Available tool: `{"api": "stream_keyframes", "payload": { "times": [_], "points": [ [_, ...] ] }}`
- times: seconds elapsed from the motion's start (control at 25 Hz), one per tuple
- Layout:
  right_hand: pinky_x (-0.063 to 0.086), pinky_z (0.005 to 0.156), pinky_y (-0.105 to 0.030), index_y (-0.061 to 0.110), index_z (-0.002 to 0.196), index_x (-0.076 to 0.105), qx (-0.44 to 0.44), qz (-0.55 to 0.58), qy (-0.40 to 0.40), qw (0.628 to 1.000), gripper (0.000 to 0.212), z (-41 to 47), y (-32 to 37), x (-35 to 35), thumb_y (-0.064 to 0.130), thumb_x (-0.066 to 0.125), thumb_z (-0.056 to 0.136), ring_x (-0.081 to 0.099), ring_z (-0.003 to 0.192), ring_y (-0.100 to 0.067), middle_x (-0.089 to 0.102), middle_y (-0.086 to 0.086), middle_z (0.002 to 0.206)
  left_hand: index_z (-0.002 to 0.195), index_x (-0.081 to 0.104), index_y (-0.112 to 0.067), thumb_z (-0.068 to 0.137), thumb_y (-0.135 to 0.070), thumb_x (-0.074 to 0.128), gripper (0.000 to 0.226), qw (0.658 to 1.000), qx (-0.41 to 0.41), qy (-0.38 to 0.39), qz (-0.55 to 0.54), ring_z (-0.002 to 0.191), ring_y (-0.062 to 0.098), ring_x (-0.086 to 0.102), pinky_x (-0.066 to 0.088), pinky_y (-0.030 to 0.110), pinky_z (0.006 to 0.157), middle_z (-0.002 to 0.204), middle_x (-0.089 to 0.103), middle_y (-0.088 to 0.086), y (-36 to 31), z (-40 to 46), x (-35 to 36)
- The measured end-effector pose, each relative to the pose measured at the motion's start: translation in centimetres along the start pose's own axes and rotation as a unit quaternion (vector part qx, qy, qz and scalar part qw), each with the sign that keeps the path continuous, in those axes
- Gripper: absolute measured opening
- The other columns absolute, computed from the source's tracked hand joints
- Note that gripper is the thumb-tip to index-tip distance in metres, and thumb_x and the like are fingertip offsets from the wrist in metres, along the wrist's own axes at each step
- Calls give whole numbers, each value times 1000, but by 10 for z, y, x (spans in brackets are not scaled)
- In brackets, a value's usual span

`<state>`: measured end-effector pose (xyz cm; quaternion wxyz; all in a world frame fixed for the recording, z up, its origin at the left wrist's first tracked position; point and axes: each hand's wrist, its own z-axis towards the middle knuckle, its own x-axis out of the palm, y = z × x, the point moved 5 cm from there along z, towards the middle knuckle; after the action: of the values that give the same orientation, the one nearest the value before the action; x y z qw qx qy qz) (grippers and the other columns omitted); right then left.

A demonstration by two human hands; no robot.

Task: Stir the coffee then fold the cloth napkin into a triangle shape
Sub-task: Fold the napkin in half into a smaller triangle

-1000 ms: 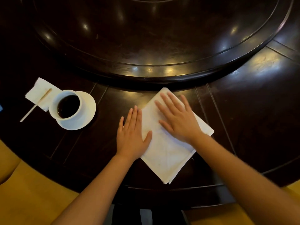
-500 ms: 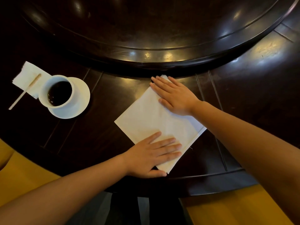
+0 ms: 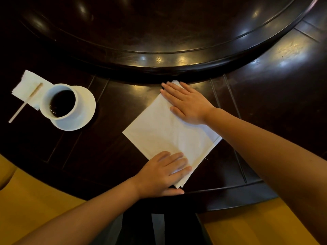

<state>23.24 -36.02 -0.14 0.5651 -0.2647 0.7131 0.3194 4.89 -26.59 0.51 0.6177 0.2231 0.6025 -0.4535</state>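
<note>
Cloth napkin lies flat on the dark counter, folded to a square, set as a diamond at centre. My left hand presses its near corner, fingers straight and together, palm down, gripping nothing. My right hand lies flat on the far corner, fingers extended. Coffee cup on its saucer stands well left of the napkin. Wooden stirrer rests on a paper napkin just left of the cup.

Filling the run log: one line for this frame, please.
phase: napkin fold | left hand: flat on near corner | right hand: flat on far corner | cloth napkin: square, not yet triangle | stirrer: beside coffee cup
</note>
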Motion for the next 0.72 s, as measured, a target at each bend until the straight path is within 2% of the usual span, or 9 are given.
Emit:
{"api": "stream_keyframes", "payload": {
  "times": [0.12,0.2,0.28,0.32,0.4,0.48,0.56,0.64,0.72],
  "points": [
    [0,116,-41,17,147,12,2,0,-46,999,59,-12,12,-9,44,20,96,3,143,-25,13,-12,155,118,62,-16,87,-55,53,50,999,-18,-30,3,99,19,52,43,32,78,105,62,5,-2,-5,-1],
    [13,114,-44,15,142,30,-8,52,-91,994,54,-42,34,-15,40,34,95,21,139,-29,32,-16,148,116,62,-17,86,-54,55,48,999,-27,-39,7,93,18,50,40,31,75,100,62,4,-2,-6,-3],
    [31,100,-41,12,127,49,-14,112,-124,986,43,-87,63,-16,37,43,92,45,119,-30,55,-17,125,114,60,-18,85,-49,58,43,999,-22,-45,-1,88,19,52,41,32,70,97,63,3,-1,-3,-6],
    [36,91,-38,11,117,54,-18,130,-129,983,36,-111,77,-14,35,48,90,50,107,-28,59,-13,112,113,58,-17,85,-46,60,40,999,-10,-47,-7,86,19,53,43,32,66,96,64,3,-1,0,-8],
    [39,82,-34,12,105,56,-24,142,-118,982,28,-148,99,-2,34,55,88,54,94,-24,61,-7,100,106,59,-13,88,-37,60,30,998,22,-57,-15,78,20,55,45,32,57,89,64,3,-2,4,-10],
    [39,84,-32,14,104,57,-20,142,-101,985,27,-164,109,13,35,59,86,54,95,-21,62,-4,100,92,64,-10,90,-27,60,17,996,40,-76,-20,68,19,54,44,31,51,79,63,4,-1,5,-11],
    [39,87,-30,16,103,60,2,148,-103,984,26,-164,109,19,35,61,85,54,97,-19,63,-2,100,83,67,-9,91,-23,61,18,995,39,-81,-36,64,18,55,45,29,52,74,63,5,3,6,-11],
    [39,85,-30,17,98,63,30,161,-117,980,22,-158,107,18,33,63,83,53,94,-17,63,1,96,87,67,-7,92,-23,59,19,995,29,-66,-69,62,18,55,46,28,54,74,63,6,7,7,-10],
    [37,82,-30,18,93,61,73,184,-123,973,19,-152,105,15,33,64,81,52,88,-16,62,4,90,102,62,-9,92,-27,58,21,989,-34,-49,-137,66,19,59,50,30,58,79,66,7,13,8,-12]
  ]
}}
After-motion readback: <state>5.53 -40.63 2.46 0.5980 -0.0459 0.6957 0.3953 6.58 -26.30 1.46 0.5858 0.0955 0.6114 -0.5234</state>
